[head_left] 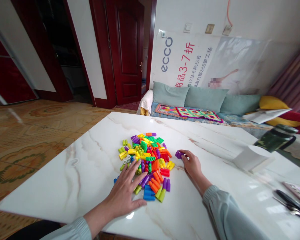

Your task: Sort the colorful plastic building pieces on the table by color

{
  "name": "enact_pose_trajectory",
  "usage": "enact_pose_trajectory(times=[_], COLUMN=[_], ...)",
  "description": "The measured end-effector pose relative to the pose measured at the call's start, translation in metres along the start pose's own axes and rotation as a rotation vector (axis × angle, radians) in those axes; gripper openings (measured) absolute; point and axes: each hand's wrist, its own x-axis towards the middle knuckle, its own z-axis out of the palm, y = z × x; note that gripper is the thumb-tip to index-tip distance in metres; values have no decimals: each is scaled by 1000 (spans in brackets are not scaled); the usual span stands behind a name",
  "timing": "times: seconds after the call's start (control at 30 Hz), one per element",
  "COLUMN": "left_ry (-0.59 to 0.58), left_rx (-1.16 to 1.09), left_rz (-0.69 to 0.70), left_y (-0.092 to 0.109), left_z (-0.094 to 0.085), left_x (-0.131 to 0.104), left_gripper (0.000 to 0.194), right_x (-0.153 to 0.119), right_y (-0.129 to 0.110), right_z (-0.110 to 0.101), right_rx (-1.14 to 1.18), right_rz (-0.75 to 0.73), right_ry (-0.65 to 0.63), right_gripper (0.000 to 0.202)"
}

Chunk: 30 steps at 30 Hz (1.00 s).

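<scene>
A heap of colourful plastic building pieces (153, 165), shaped like joined tubes and knobs, is spread over the middle of the white marble-patterned table (95, 160). My left hand (125, 188) lies over the near left side of the heap, fingers spread, with its fingertips among the pieces. To the right of the heap, my right hand (190, 163) pinches a purple plastic piece (179, 154) between thumb and fingers, close to the tabletop. A blue piece (149, 193) sits at the heap's near edge, beside my left thumb.
A clear ring-like object (73, 162) lies on the table's left. On the right are a white box-like object (252, 158), a camouflage flask (276, 137), scissors (290, 203) and a phone (298, 193). Behind the table stands a sofa with green cushions (206, 98).
</scene>
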Motion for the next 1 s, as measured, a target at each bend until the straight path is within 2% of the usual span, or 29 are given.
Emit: enact_pose_trajectory(times=[0.37,0.77,0.9,1.0], left_ry=[-14,-44,-35,-28], left_rx=[1,10,3,-11], left_rz=[-4,-13,-13,-5], left_y=[3,3,2,2], left_z=[-2,-2,-2,-1], left_x=[2,1,1,1], left_gripper=[81,79,79,79], right_x=[14,29,21,9], right_y=[4,0,-14,-41], right_z=[7,17,11,6], right_rx=[-21,-50,-41,-6], right_rz=[-24,-33,-48,-80], right_ry=[-18,21,100,165], right_gripper=[35,31,36,32])
